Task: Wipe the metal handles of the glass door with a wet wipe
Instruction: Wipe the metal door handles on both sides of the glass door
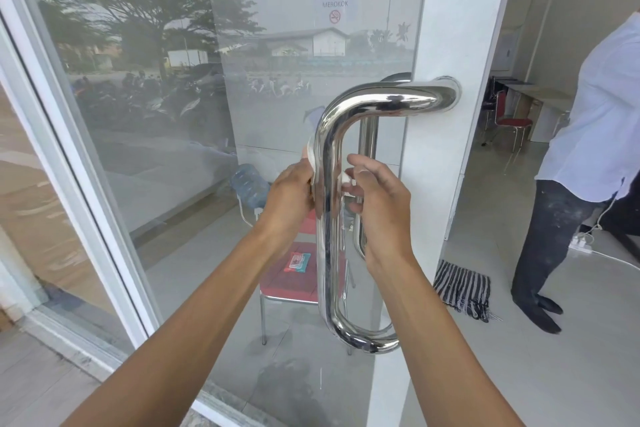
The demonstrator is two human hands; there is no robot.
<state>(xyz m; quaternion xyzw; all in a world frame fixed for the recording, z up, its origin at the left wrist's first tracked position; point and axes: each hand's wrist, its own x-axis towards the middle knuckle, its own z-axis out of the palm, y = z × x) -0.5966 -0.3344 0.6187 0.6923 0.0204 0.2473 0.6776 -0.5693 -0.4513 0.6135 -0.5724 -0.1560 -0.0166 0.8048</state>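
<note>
A polished metal D-shaped handle [327, 218] stands out from the glass door [194, 114], with a second handle [367, 139] behind the glass. A white wet wipe [312, 159] is wrapped round the back of the near handle's upright bar. My left hand [289, 194] pinches one end of the wipe on the bar's left side. My right hand [379, 204] pinches the other end [347, 179] on the bar's right side. The middle of the wipe is hidden behind the bar.
Behind the glass a red chair [294, 284] carries a wet wipe packet [297, 262]. A person in a light shirt [595, 135] stands in the open doorway at right, near a striped mat [462, 288]. The white door frame [86, 191] slants at left.
</note>
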